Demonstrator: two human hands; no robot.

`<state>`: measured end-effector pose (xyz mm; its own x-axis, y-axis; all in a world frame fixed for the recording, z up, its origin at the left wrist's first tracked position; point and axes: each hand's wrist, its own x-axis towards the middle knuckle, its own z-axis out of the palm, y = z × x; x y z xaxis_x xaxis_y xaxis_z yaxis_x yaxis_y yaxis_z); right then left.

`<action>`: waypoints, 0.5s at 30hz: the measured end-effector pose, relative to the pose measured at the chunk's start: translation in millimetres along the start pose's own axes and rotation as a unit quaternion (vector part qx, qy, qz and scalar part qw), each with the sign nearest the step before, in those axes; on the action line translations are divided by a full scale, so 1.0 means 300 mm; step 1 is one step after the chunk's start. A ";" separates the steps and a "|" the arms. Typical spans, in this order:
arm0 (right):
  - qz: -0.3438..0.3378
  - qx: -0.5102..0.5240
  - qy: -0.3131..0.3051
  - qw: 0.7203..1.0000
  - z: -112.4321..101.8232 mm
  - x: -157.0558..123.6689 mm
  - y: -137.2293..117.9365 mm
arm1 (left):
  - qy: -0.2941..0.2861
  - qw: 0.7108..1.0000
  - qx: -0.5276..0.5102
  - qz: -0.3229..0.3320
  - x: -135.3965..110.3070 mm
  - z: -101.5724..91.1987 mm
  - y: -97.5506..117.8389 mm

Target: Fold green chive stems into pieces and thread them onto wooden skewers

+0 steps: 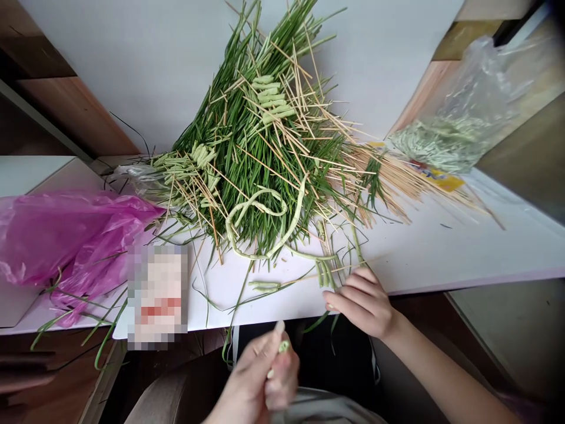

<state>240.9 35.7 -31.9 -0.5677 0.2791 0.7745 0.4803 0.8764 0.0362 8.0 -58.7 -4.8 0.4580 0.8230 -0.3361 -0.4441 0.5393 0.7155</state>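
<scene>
My left hand [260,374] is closed in front of the table edge, low in the view. A short green bean piece [283,346] sticks out between its fingers, and the rest of what it grips is hidden. My right hand [364,303] is at the table's front edge, its fingers curled downward. Its fingertips meet a thin skewer with short bean pieces [324,274] on it; what lies under the fingers is hidden. Two or so more cut bean pieces [265,286] lie to the left. A long pale green bean [233,235] loops over the greens behind.
A large heap of green stalks [260,159] with wooden skewers and skewered bean pieces [271,99] fills the back. More skewers [397,176] lie right, beside a clear plastic bag [445,138]. At left are a pink plastic bag [83,241] and a blurred-out item [159,294].
</scene>
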 end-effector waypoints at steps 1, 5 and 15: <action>0.008 0.011 -0.012 1.000 0.005 0.007 0.003 | 0.047 0.990 0.120 0.062 0.008 -0.021 0.035; 0.058 0.084 -0.083 0.991 0.031 0.051 -0.004 | 0.115 0.763 0.572 0.280 0.085 -0.125 0.180; 0.161 0.177 -0.161 0.957 0.034 0.091 -0.021 | 0.102 0.581 0.727 0.351 0.153 -0.142 0.199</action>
<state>215.6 41.6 -17.5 -0.6325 0.6137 0.4726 0.4400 0.7868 -0.4328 -30.4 18.7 -3.6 0.3905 0.8335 0.3909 0.7223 -0.5407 0.4313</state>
